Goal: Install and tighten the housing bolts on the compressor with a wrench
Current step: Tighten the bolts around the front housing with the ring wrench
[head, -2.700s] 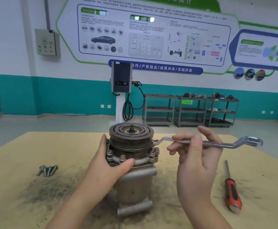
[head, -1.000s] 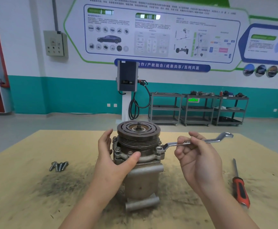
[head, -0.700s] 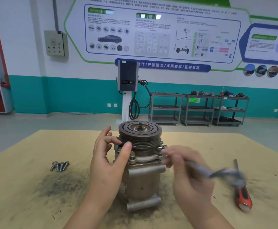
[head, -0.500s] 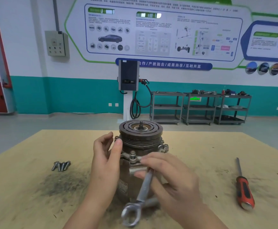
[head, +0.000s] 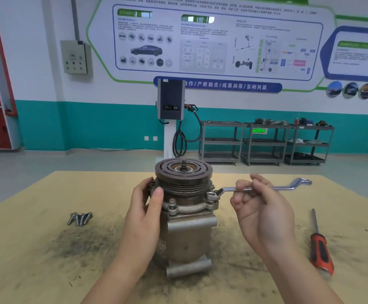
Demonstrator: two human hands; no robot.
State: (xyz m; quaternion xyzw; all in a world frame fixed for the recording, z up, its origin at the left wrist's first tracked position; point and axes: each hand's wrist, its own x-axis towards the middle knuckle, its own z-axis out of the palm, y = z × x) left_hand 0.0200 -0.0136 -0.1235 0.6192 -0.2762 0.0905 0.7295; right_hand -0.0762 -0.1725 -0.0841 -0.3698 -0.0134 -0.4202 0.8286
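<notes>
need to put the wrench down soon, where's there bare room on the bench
Bare board lies between the compressor and the screwdriver, under the right hand, and beyond the loose bolts at far left. Crowded: around the compressor, with the left hand and wrench.

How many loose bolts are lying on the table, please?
4, it seems: the loose bolts lie side by side in one small cluster on the table, left of the compressor. They overlap, so one more may be hidden.
</notes>
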